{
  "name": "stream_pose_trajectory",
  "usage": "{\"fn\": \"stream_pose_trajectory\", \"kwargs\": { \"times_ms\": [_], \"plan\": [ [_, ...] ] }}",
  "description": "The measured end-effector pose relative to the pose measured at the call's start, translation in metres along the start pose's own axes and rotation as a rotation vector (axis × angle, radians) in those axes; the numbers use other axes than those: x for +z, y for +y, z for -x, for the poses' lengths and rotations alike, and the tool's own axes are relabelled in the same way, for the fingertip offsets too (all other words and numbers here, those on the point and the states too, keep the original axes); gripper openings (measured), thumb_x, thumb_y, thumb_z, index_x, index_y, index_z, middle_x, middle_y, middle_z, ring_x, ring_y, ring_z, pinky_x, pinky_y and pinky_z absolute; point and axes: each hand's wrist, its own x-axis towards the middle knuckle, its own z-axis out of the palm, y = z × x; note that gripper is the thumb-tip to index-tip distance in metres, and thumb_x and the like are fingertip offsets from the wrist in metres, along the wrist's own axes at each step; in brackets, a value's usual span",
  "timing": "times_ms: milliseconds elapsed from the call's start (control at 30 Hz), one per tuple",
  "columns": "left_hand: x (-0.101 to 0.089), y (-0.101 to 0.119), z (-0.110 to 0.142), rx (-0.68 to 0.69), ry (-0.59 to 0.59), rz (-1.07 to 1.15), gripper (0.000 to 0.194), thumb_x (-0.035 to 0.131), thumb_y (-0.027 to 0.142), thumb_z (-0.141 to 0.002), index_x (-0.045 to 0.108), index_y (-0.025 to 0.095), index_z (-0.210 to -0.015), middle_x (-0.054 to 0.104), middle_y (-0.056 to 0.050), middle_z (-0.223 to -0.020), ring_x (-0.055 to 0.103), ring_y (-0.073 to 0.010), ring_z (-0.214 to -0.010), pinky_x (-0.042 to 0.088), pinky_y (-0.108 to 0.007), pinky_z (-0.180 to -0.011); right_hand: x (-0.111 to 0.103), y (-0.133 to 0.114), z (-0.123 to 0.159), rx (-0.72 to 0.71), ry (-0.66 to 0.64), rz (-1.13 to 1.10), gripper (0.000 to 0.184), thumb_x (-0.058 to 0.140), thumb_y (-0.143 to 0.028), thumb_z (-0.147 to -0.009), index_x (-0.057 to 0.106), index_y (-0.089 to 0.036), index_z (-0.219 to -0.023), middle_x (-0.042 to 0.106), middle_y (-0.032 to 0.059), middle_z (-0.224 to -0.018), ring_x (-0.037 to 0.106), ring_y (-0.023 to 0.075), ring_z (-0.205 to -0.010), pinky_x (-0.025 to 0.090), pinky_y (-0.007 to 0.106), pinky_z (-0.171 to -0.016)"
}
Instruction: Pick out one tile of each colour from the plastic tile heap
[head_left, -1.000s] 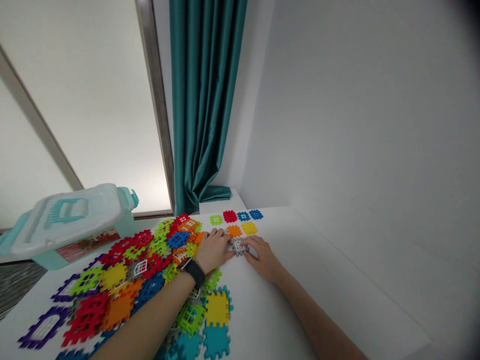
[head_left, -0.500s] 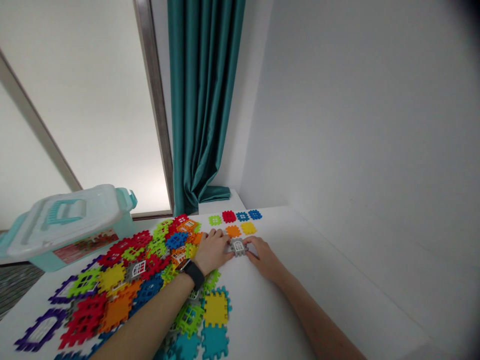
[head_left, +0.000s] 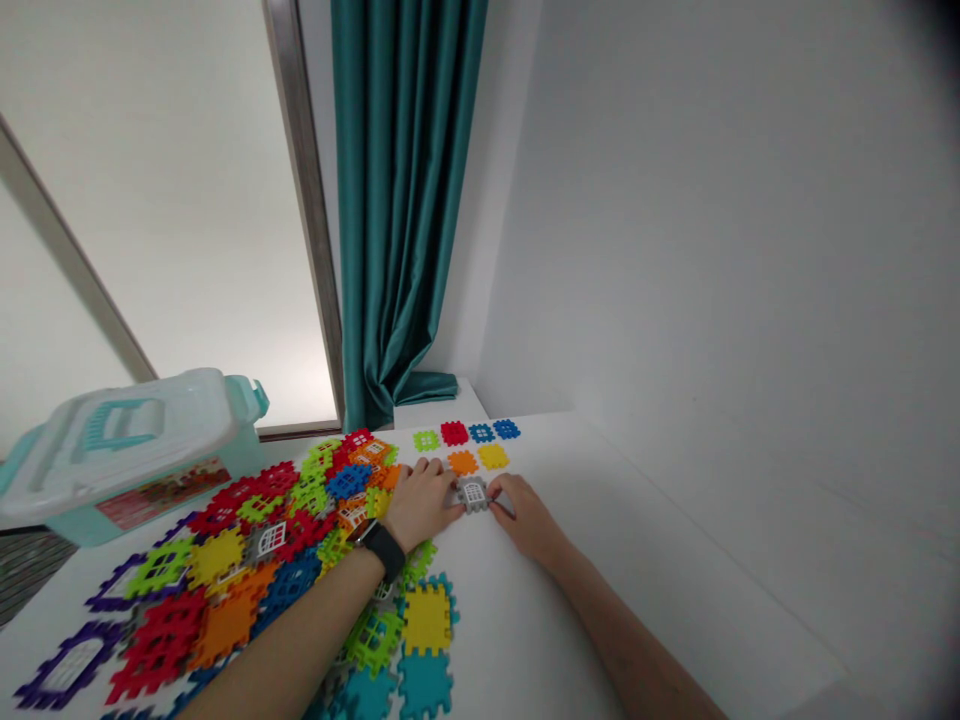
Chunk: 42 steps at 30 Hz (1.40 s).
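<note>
A grey building tile with a white window insert (head_left: 473, 493) lies between my two hands on the white table. My left hand (head_left: 422, 503), with a dark watch on its wrist, pinches the tile's left edge. At its right edge, the thumb and fingers of my right hand (head_left: 523, 512) close on the same tile. Just beyond it sit an orange tile (head_left: 463, 462) and a yellow tile (head_left: 493, 457). Farther back, a row holds a lime green tile (head_left: 427, 440), a red tile (head_left: 454, 433) and two blue tiles (head_left: 505, 429).
A heap of mixed coloured tiles (head_left: 225, 610) spreads under and left of my left forearm. Behind it stands a lidded teal storage box (head_left: 165, 450). A green curtain (head_left: 405, 200) hangs at the back, and a pale wall (head_left: 712, 250) borders the table's right side.
The view has shifted slightly, so most things appear a little farther left. Both hands keep hold of the grey tile, which looks almost unmoved on the table.
</note>
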Motion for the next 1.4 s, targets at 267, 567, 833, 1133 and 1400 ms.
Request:
{"fn": "stream_pose_trajectory", "kwargs": {
  "times_ms": [267, 567, 833, 1133, 1400],
  "plan": [
    [-0.001, 0.001, 0.000, -0.003, 0.002, 0.000, 0.030, 0.063, 0.045, -0.090, 0.068, 0.025, -0.111, 0.065, -0.010, -0.119, 0.055, -0.0327, -0.118, 0.042, -0.048, -0.095, -0.002, 0.001, 0.001, 0.014, 0.013, -0.029, 0.016, 0.055, -0.009, -0.085, 0.056, -0.023, -0.091, 0.067, 0.0035, -0.095, 0.064, 0.0228, -0.094, 0.050, 0.039, -0.090],
    [-0.003, 0.002, 0.000, -0.006, -0.010, 0.008, 0.030, 0.063, 0.044, -0.089, 0.068, 0.025, -0.112, 0.065, -0.010, -0.120, 0.055, -0.0331, -0.119, 0.042, -0.048, -0.095, 0.000, 0.002, 0.000, 0.021, 0.027, -0.023, 0.015, 0.055, -0.009, -0.083, 0.057, -0.024, -0.086, 0.067, 0.0034, -0.091, 0.063, 0.0238, -0.092, 0.050, 0.039, -0.088],
    [-0.005, 0.001, 0.000, -0.024, -0.034, 0.032, 0.033, 0.064, 0.046, -0.088, 0.068, 0.025, -0.112, 0.065, -0.010, -0.122, 0.055, -0.0335, -0.121, 0.043, -0.048, -0.098, 0.000, 0.001, 0.002, 0.020, 0.062, -0.017, 0.015, 0.054, -0.010, -0.082, 0.057, -0.023, -0.087, 0.068, 0.0035, -0.091, 0.064, 0.0229, -0.092, 0.051, 0.038, -0.086],
    [-0.024, -0.009, 0.007, 0.007, -0.008, 0.063, 0.032, 0.065, 0.042, -0.090, 0.066, 0.024, -0.116, 0.067, -0.009, -0.122, 0.059, -0.0301, -0.119, 0.045, -0.043, -0.099, -0.011, -0.009, 0.010, 0.005, 0.151, -0.015, 0.012, 0.049, -0.018, -0.088, 0.058, -0.022, -0.094, 0.068, 0.0066, -0.092, 0.065, 0.0236, -0.091, 0.053, 0.040, -0.086],
    [-0.042, -0.024, 0.052, 0.082, 0.042, 0.063, 0.022, 0.058, 0.037, -0.096, 0.067, 0.024, -0.111, 0.067, -0.007, -0.114, 0.059, -0.0285, -0.115, 0.042, -0.045, -0.102, -0.006, -0.046, 0.019, -0.090, 0.116, -0.020, 0.014, 0.050, -0.016, -0.091, 0.062, -0.024, -0.093, 0.070, 0.0079, -0.096, 0.065, 0.0253, -0.093, 0.051, 0.042, -0.088]
  ]
}}
